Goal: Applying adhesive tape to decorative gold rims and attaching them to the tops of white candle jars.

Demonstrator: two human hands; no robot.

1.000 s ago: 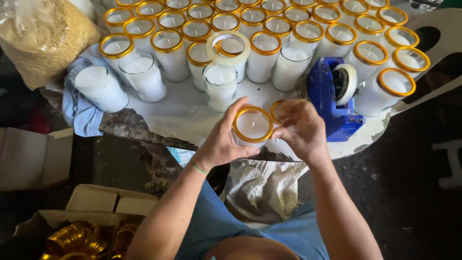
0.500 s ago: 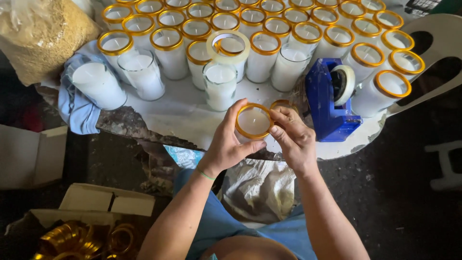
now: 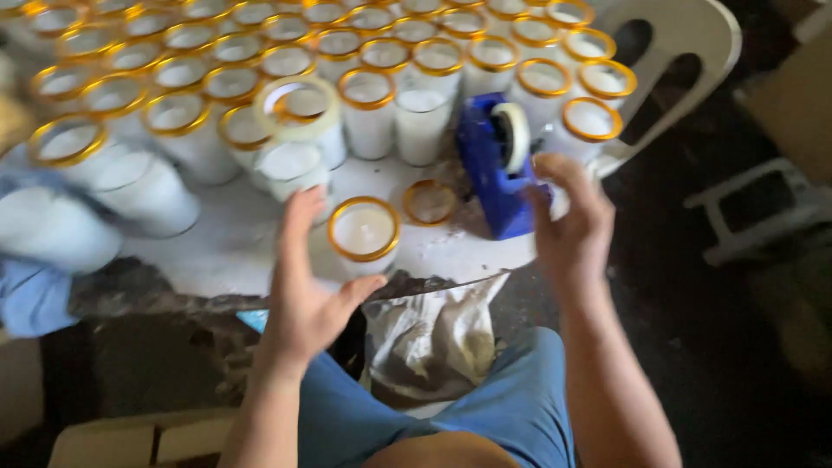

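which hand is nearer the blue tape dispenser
Right. The right hand is right beside the tape dispenser, fingers at its near end. The left hand is farther off to the left, open next to a gold-rimmed candle glass.

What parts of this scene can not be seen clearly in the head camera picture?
- Right hand: motion blur; whether its fingers touch the blue tape dispenser is unclear.
- Candle jars in the back rows: cut off by the top edge.
- Blue cloth: cut off by the left edge, blurred.
- Left hand: open beside the gold-rimmed candle jar; contact unclear.
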